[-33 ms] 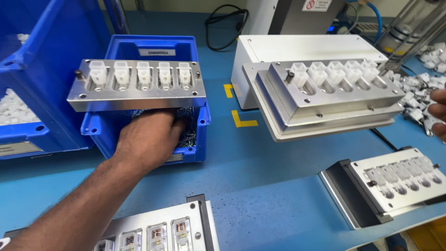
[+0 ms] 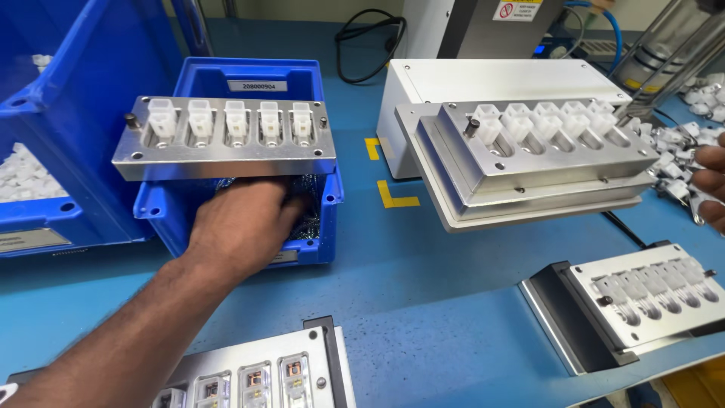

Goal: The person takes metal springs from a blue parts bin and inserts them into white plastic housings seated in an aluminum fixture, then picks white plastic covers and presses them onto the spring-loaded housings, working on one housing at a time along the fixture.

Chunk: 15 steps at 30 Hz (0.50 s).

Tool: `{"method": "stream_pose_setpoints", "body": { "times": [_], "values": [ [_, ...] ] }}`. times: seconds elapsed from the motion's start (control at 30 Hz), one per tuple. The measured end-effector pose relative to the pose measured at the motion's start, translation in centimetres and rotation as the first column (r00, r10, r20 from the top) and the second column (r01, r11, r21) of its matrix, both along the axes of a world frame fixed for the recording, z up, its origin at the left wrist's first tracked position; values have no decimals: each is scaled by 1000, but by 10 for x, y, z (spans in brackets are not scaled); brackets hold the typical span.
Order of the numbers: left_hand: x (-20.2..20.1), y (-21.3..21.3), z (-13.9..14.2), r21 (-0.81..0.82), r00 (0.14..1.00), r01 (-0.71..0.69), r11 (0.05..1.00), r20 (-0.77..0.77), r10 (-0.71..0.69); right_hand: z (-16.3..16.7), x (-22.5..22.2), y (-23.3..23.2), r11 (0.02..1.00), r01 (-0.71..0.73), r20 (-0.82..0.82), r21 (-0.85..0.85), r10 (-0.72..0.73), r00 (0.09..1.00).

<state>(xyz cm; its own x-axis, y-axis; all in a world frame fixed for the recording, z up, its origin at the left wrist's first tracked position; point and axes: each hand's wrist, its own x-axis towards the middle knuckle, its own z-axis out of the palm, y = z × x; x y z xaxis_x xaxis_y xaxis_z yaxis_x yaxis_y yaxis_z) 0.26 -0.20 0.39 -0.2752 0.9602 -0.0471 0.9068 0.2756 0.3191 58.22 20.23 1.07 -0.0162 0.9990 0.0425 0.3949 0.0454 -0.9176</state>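
Head view: the left hand (image 2: 242,227) is sunk into the small blue bin (image 2: 249,75), knuckles up, fingers curled down among the dark parts (image 2: 308,217) heaped inside. The fingertips are hidden under the plate (image 2: 226,157) that lies across the bin's top, so I cannot tell whether they have closed on a part or are only raking through the heap.

By my reading, the step in hand is a pick from the bin. A clean pick calls for pinching one piece free of the tangle, then drawing the hand back towards the body and low, since the plate overhangs the opening and leaves only the near side clear.

The parts lie jumbled, with no common heading; they are too small and shaded to give any one a long axis. The plate is plainer: its long axis runs left to right across the view, and its five white housings (image 2: 234,117) stand in a row with their mouths up.

The right hand (image 2: 708,177) shows only as fingers at the right edge, beside a pile of white pieces (image 2: 676,147). Its fingers look bent, perhaps around something, but the frame cuts it off and I cannot tell.

A second plate (image 2: 544,155) juts out, tilted, from a white box (image 2: 498,79) between the two hands.
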Motion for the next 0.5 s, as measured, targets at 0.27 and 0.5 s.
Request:
{"method": "stream_pose_setpoints", "body": {
  "times": [0.27,0.5],
  "values": [
    [13,-5,29,-9,995,-99,995,19,100,23,-43,-14,958,271,53,-89,-267,962],
    [24,-7,36,19,992,-75,997,-97,76,36,-47,-64,924,361,118,-125,-347,930]
  ]
}}
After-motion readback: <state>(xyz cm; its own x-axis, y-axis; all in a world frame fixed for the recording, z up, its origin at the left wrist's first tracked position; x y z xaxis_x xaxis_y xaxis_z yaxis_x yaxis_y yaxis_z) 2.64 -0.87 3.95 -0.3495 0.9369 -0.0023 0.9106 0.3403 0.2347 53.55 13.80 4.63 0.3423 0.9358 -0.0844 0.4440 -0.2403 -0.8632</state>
